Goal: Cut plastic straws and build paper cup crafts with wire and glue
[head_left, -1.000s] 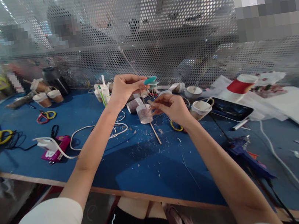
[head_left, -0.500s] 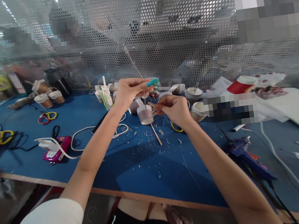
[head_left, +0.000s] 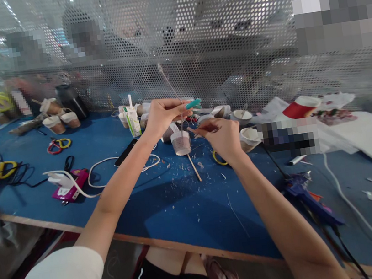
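Observation:
My left hand (head_left: pixel 163 115) is pinched on a thin pale wire (head_left: pixel 168 81) whose upper part slants up past the fingers. Below that hand, at the wire's lower end, is a small whitish cup (head_left: pixel 181 144) wound with thread. The nails of this hand are long and turquoise. To the right of the cup my right hand (head_left: pixel 223 135) is closed in a pinch, its fingertips apart from the cup's side. Whatever it pinches is too small to make out. A thin wooden stick (head_left: pixel 194 168) lies on the table just below the cup.
Yellow-handled scissors (head_left: pixel 219 158) lie partly under my right hand. A blue glue gun (head_left: pixel 310 198) with a cable rests at right. At left are a purple power adapter (head_left: pixel 71 187), a phone (head_left: pixel 125 152) and a drink carton (head_left: pixel 132 121). A perforated metal screen (head_left: pixel 230 59) stands behind.
My right hand has drawn slightly to the right, away from the cup. My left hand has shifted a little right, still on the wire, and the wire's top sits slightly lower.

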Demonstrator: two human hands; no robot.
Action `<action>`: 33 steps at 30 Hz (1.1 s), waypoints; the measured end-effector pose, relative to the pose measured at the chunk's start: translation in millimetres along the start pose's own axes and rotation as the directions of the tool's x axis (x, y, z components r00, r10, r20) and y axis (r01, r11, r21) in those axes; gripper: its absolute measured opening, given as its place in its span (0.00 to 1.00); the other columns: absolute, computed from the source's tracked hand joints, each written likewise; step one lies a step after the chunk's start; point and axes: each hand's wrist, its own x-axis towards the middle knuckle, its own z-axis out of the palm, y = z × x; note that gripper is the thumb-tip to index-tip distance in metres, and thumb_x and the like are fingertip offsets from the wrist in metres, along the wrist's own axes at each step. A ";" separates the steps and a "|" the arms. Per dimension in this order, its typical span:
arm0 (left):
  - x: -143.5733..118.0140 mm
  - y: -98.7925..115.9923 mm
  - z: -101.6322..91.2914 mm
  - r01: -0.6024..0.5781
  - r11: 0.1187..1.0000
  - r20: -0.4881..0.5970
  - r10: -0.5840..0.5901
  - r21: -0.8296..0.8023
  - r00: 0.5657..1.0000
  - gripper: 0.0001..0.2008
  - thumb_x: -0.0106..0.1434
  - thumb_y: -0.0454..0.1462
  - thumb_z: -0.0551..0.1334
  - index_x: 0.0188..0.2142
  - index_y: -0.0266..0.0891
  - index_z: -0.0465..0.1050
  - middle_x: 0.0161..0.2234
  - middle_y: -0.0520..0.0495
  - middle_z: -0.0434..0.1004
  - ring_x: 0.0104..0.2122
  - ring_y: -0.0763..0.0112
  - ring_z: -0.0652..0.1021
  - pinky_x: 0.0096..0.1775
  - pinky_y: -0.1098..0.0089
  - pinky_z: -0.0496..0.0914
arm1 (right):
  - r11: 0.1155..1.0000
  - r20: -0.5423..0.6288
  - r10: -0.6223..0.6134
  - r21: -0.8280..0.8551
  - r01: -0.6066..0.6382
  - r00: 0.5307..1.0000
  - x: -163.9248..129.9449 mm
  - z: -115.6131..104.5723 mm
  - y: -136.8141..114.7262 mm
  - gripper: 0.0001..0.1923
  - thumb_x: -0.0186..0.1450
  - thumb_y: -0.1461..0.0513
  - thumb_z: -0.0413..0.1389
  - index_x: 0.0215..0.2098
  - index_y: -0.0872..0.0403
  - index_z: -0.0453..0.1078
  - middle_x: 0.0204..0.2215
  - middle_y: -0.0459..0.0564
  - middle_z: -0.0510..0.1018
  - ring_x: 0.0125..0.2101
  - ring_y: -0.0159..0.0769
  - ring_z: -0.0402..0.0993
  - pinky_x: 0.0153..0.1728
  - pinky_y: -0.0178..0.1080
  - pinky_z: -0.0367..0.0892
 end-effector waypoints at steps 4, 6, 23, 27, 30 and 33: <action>1.2 0.5 -1.5 0.038 0.998 0.004 -0.038 0.042 0.999 0.07 0.56 0.35 0.66 0.34 0.32 0.78 0.27 0.49 0.80 0.32 0.72 0.81 0.38 0.72 0.76 | 1.000 0.050 0.016 -0.001 -0.016 0.999 0.5 0.7 1.9 0.09 0.54 0.58 0.62 0.23 0.56 0.76 0.22 0.50 0.79 0.25 0.38 0.75 0.28 0.38 0.68; 1.6 0.5 -3.3 0.037 0.998 0.017 -0.038 0.060 0.999 0.08 0.57 0.35 0.65 0.35 0.32 0.78 0.28 0.48 0.80 0.33 0.72 0.81 0.39 0.71 0.76 | 0.999 0.098 0.016 0.026 -0.019 0.995 1.3 0.9 3.5 0.08 0.54 0.59 0.61 0.22 0.57 0.75 0.21 0.50 0.78 0.24 0.37 0.74 0.27 0.38 0.67; 1.6 2.5 -8.4 0.003 0.997 0.037 -0.006 0.073 0.999 0.08 0.55 0.36 0.67 0.32 0.31 0.77 0.30 0.46 0.80 0.35 0.67 0.82 0.39 0.68 0.77 | 0.968 0.241 0.087 0.208 -0.139 0.967 -0.9 2.4 2.1 0.11 0.51 0.56 0.65 0.25 0.56 0.74 0.22 0.49 0.78 0.24 0.38 0.75 0.29 0.40 0.71; -1.5 5.8 -6.6 -0.009 0.999 0.043 0.007 0.041 0.999 0.09 0.53 0.37 0.68 0.28 0.30 0.76 0.32 0.45 0.80 0.33 0.68 0.82 0.39 0.67 0.78 | 0.974 0.181 0.084 0.191 -0.119 0.980 -0.6 3.8 4.9 0.12 0.52 0.55 0.63 0.21 0.56 0.72 0.17 0.48 0.75 0.20 0.37 0.73 0.25 0.39 0.70; -2.9 6.5 -6.4 -0.011 1.000 0.058 0.010 0.019 0.998 0.10 0.52 0.38 0.69 0.31 0.30 0.77 0.28 0.47 0.79 0.31 0.68 0.82 0.38 0.67 0.78 | 0.958 0.242 0.049 0.263 -0.114 0.969 -0.8 5.3 8.5 0.09 0.53 0.58 0.61 0.21 0.56 0.72 0.19 0.48 0.77 0.22 0.38 0.75 0.26 0.39 0.71; -1.8 4.5 -7.3 -0.005 1.000 0.071 0.004 0.022 0.997 0.12 0.52 0.38 0.69 0.33 0.31 0.77 0.26 0.49 0.79 0.32 0.68 0.82 0.39 0.68 0.78 | 0.937 0.288 0.047 0.320 -0.142 0.956 -1.4 5.8 9.1 0.06 0.54 0.61 0.60 0.23 0.56 0.73 0.22 0.48 0.79 0.25 0.39 0.77 0.29 0.39 0.74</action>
